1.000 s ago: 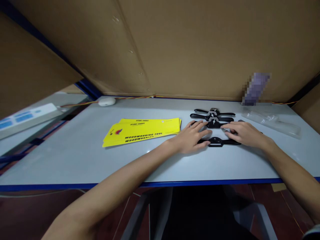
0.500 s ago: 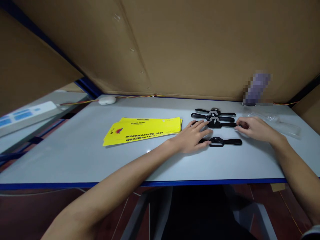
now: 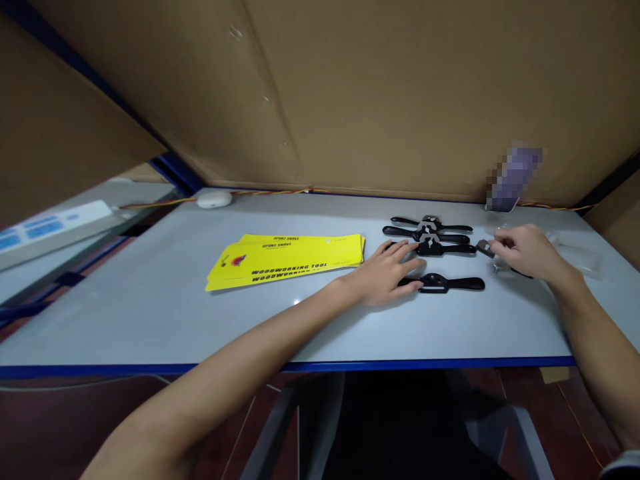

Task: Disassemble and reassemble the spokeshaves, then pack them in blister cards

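My left hand (image 3: pixel 387 272) lies on the table with its fingers spread, over the left handles of the spokeshaves. Under its lower fingers is a black spokeshave body (image 3: pixel 434 283) with an open slot, lying nearest to me. Behind it lie more black spokeshaves with silvery caps, the closest being this spokeshave (image 3: pixel 440 249). My right hand (image 3: pixel 525 250) is closed at the right end of the row, pinching a small dark metal plate (image 3: pixel 484 248). A black curved piece (image 3: pixel 524 273) shows partly below that hand; the hand hides the rest.
Yellow spokeshave cards (image 3: pixel 285 260) overlap to the left of my left hand. Clear plastic packaging (image 3: pixel 580 259) lies at the right. A white case (image 3: pixel 214 199) sits at the back left, and a pixelated purple object (image 3: pixel 515 180) stands against the cardboard wall (image 3: pixel 380 100).
My right hand has moved right, away from the end of the spokeshave handle, and the metal plate now shows at its fingertips. My left hand has stayed in place.
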A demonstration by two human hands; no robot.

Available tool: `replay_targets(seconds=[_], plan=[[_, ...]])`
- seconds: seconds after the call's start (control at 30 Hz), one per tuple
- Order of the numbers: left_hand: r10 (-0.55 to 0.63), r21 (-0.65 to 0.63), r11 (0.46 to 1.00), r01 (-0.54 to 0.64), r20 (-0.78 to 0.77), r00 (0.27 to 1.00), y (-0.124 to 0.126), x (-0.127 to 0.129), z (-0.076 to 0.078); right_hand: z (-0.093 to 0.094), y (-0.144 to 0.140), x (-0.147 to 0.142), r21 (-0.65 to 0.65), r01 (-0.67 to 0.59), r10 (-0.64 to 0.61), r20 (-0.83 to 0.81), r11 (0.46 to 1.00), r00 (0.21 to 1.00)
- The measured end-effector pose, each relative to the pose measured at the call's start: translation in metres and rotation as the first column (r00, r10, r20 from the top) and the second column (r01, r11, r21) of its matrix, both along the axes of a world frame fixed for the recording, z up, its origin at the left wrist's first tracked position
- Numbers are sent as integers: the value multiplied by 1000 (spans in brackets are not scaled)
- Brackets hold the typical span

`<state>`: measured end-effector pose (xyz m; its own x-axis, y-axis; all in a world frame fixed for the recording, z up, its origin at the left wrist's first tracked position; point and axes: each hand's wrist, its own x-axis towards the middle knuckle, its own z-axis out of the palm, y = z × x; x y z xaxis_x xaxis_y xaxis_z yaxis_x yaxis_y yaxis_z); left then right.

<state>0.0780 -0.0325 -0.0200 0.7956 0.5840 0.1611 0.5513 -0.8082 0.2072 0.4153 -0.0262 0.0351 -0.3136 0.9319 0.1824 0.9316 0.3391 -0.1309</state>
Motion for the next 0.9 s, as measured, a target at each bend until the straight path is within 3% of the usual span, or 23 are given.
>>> replay_targets(seconds=[0.07,0.2,0.43,0.53,0.73,0.9], plan=[[-9,3,1000,9,-1,1000,0,0,1,0,-3,-10,108,-17,26,-84,994,996],[-43,39,998,43,0,999,-1,0,2,-14,-9,-35,178,-189,226,-213,966,951],[-94,80,992,93,5,996,-3,3,5,-32,-24,-70,254,-342,385,-143,905,912],[-107,75,992,104,30,994,-4,3,6,-33,-25,-75,255,-326,365,-123,910,923],[-133,78,988,130,40,990,-3,3,6,-40,-22,-77,132,-180,198,-145,975,969],[-142,70,988,139,44,989,-2,4,5,-41,-22,-83,29,-185,187,-84,982,979]])
